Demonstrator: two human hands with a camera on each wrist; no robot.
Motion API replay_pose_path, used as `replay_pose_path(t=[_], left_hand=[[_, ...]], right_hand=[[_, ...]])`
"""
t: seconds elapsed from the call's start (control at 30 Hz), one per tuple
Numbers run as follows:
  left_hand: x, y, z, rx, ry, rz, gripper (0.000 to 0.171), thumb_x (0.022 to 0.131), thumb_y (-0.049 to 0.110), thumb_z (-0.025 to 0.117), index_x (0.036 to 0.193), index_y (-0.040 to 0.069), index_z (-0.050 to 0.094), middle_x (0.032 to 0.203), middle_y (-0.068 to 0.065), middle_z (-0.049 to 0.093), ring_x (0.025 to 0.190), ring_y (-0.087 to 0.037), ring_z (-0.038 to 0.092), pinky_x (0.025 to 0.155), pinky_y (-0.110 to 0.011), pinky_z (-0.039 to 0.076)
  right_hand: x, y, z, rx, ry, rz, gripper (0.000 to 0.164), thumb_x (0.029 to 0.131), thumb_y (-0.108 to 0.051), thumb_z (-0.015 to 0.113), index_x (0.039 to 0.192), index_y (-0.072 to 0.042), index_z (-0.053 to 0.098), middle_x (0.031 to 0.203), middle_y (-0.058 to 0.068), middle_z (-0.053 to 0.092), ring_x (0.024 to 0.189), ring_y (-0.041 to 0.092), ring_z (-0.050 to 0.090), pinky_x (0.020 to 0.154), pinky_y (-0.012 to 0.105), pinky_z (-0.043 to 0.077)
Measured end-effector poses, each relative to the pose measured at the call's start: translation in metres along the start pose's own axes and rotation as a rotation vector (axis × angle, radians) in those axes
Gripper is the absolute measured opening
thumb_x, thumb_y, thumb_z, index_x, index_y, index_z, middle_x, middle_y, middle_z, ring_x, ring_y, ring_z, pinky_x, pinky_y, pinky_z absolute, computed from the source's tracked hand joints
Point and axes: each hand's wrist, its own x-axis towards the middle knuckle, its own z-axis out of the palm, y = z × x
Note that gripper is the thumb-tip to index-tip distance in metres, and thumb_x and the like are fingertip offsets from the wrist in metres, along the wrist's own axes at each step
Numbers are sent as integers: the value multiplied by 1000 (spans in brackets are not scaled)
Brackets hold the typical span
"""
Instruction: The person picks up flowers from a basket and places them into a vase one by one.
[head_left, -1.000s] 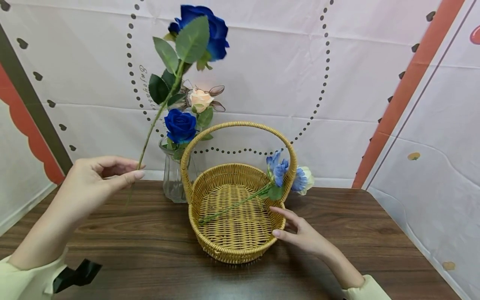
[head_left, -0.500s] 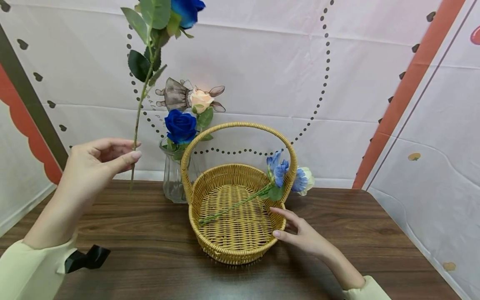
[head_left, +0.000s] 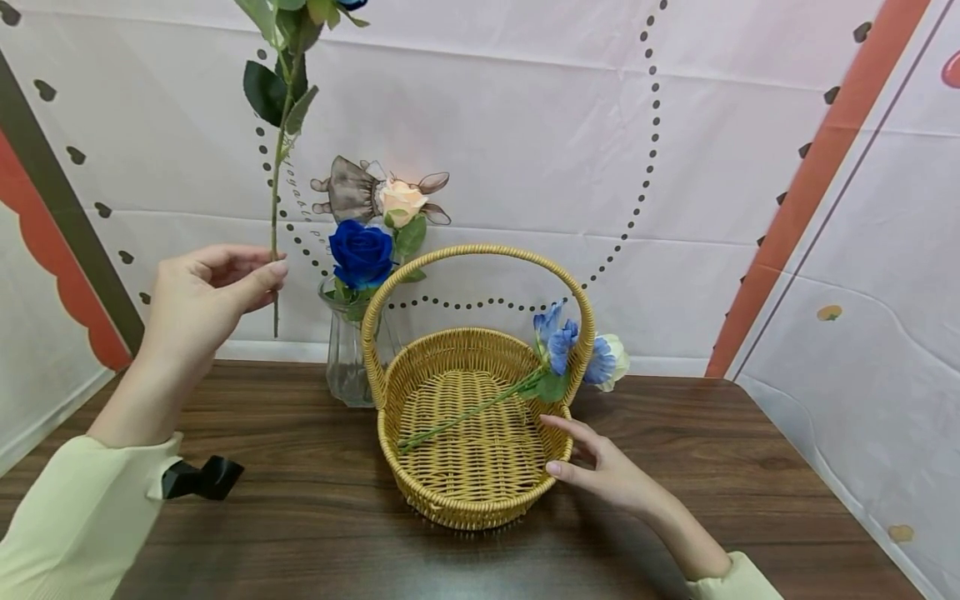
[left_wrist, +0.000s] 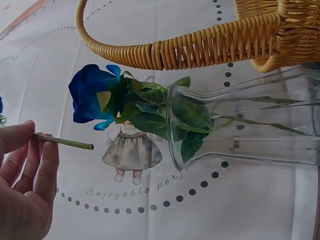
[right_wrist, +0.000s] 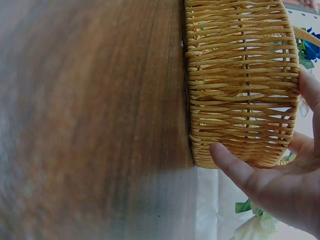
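My left hand [head_left: 202, 304] pinches the lower stem of a long blue rose [head_left: 283, 125] between thumb and fingers. The rose stands upright, left of the glass vase [head_left: 348, 358], its bloom mostly cut off by the top of the head view. In the left wrist view its cut stem end [left_wrist: 82, 145] juts past the fingertips toward the vase. Another blue rose [head_left: 362, 252] and a peach rose [head_left: 402, 202] stand in the vase. My right hand [head_left: 611, 471] rests with extended fingers against the right side of the wicker basket [head_left: 480, 507], thumb and forefinger at its rim.
Blue flowers [head_left: 558, 342] and a white flower [head_left: 611, 362] lean over the basket's right rim, green stems lying across its floor. The basket's tall handle [head_left: 480, 248] arches beside the vase. A printed cloth [head_left: 525, 150] hangs behind the wooden table [head_left: 300, 533].
My left hand has risen with the blue rose, which has turned from leaning right to upright, its bloom passing out of the head view's top. The right hand and basket have stayed still.
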Motion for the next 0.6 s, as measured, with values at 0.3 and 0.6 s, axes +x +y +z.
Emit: replay_pose_path(t=[0.3,0.6], left_hand=[[17,-3,11,-132,42,7,9,78,9,71,85,15,70,75,9,65,64,-2,62,61,-14,50],[34,-2,24,-156,108,6,9,77,7,71,84,12,69,74,9,64,64,-2,61,60,-13,50]], right_hand=[[0,0,0,28,-7,-4,57,90,-17,58,138,1,32,141,26,30,124,44,34,98,55,30],[1,2,0,36,-6,5,57,90,-17,58,139,-1,33,141,24,31,124,42,37,97,52,33]])
